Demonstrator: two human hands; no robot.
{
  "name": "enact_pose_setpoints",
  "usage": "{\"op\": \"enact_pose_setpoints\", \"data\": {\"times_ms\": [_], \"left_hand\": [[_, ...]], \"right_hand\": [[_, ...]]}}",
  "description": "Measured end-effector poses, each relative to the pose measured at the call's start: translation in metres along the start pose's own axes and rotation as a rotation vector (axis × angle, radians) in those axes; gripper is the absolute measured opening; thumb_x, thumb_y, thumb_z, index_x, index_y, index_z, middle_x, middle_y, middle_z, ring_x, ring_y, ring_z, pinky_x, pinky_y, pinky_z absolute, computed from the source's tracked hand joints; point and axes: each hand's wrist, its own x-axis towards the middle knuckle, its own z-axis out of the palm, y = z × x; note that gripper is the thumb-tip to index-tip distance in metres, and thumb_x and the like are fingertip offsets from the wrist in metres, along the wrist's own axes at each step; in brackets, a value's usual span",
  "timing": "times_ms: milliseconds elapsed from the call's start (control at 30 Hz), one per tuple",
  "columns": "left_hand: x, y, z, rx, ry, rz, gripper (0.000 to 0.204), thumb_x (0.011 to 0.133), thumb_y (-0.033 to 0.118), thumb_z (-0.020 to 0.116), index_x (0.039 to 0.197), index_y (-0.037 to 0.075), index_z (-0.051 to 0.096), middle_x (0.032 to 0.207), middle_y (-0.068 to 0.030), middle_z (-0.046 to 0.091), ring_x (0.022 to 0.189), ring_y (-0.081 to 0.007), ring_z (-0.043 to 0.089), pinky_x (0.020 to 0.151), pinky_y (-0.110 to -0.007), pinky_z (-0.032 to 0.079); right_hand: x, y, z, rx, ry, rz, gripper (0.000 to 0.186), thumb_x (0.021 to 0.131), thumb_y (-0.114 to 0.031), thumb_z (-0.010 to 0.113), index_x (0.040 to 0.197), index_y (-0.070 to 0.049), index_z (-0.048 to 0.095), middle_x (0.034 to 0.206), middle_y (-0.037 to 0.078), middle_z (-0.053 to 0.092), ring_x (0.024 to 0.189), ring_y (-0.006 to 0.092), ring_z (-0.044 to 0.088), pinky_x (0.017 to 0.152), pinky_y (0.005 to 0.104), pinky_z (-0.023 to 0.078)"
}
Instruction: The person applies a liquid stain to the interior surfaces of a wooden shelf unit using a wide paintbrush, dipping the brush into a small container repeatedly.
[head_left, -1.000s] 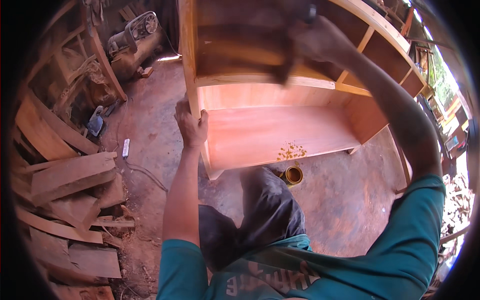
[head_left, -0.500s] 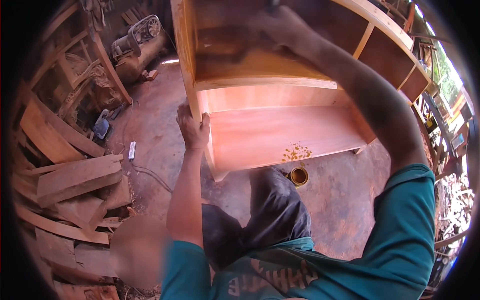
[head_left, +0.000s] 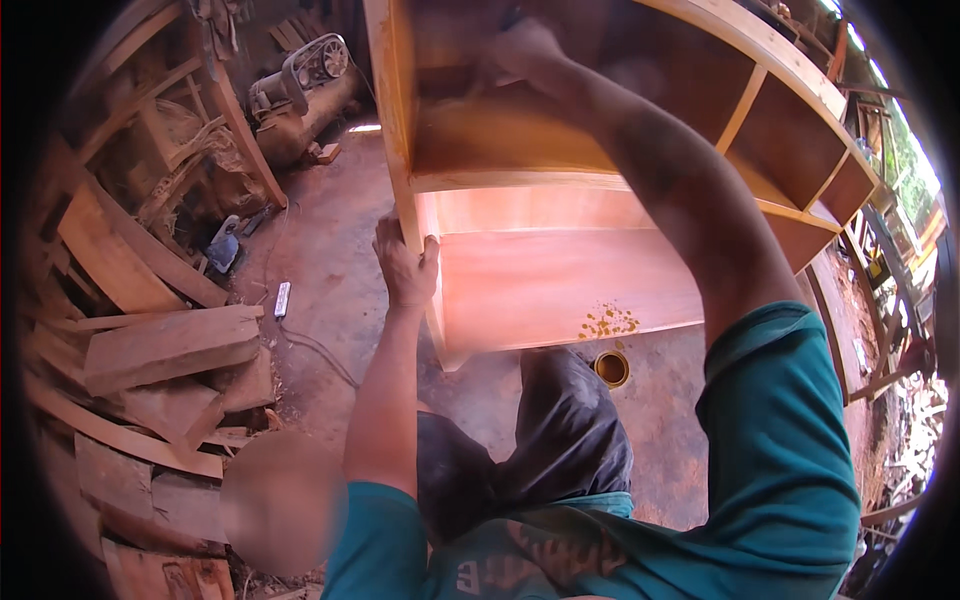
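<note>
A wooden shelf unit [head_left: 560, 272] stands in front of me, its upper part stained golden brown and its bottom shelf paler. My left hand [head_left: 407, 265] is closed round the edge of its left side post [head_left: 392, 110]. Inside the upper compartment, my right hand [head_left: 530, 50] is closed and smeared by motion; a dark thing shows at its fingers, but I cannot make out what it is. Yellow-brown drops [head_left: 608, 320] dot the front of the bottom shelf. On the floor below stands a small open tin [head_left: 611, 369] with brown liquid.
Rough timber offcuts [head_left: 170, 350] are piled at the left. A dusty air compressor [head_left: 305, 95] stands at the back left, with a white power strip [head_left: 283, 299] and cable on the floor. A blurred round patch [head_left: 280, 500] covers the lower left.
My right hand has moved left within the upper compartment, and its elbow has swung inward. My left hand keeps its hold on the post. The whole view has shifted slightly.
</note>
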Motion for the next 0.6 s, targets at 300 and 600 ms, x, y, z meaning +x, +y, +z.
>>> {"op": "enact_pose_setpoints", "data": {"times_ms": [300, 600], "left_hand": [[-0.001, 0.002, 0.001, -0.007, -0.006, -0.031, 0.045, 0.077, 0.013, 0.061, 0.118, -0.002, 0.054, 0.115, -0.0209, 0.056, 0.11, -0.0406, 0.05, 0.098, -0.053, 0.038], [0.009, 0.019, 0.013, -0.062, 0.004, -0.028, 0.049, 0.077, 0.012, 0.06, 0.123, -0.001, 0.054, 0.115, -0.0205, 0.057, 0.111, -0.0388, 0.051, 0.1, -0.052, 0.038]], "right_hand": [[0.046, 0.006, 0.033, 0.039, -0.028, -0.05, 0.045, 0.088, -0.033, 0.067, 0.11, 0.006, 0.066, 0.088, 0.013, 0.073, 0.064, 0.0217, 0.073, 0.065, 0.0312, 0.062], [0.128, 0.099, 0.0, -0.293, 0.16, -0.428, 0.029, 0.091, -0.027, 0.063, 0.112, -0.009, 0.071, 0.098, 0.013, 0.073, 0.079, 0.0207, 0.071, 0.068, 0.0328, 0.06]]}}
